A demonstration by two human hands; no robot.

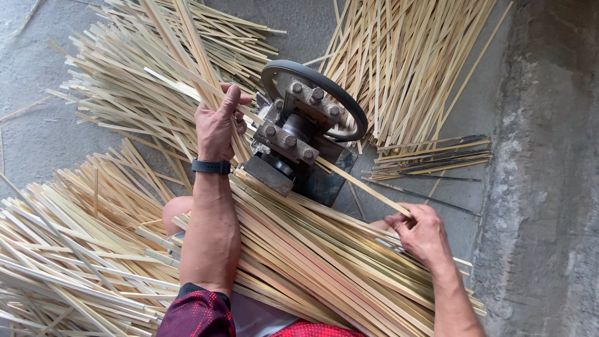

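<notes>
The right hand (pixel 423 234) pinches the near end of a bamboo strip (pixel 362 185) that runs into the bolted metal splitting machine (pixel 298 134), apparently to steer it; the left hand (pixel 217 122) closes round strips (pixel 187 62) at the far side, seemingly to draw them through.

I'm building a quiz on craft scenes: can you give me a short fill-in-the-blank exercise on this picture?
1. The left hand wears a dark ____ on its wrist.
2. The right hand pinches one bamboo ____ that runs into the machine.
3. A round metal ____ sits on top of the machine.
4. The strips lie on a grey ____ floor.

Missing words: watch; strip; ring; concrete
</notes>
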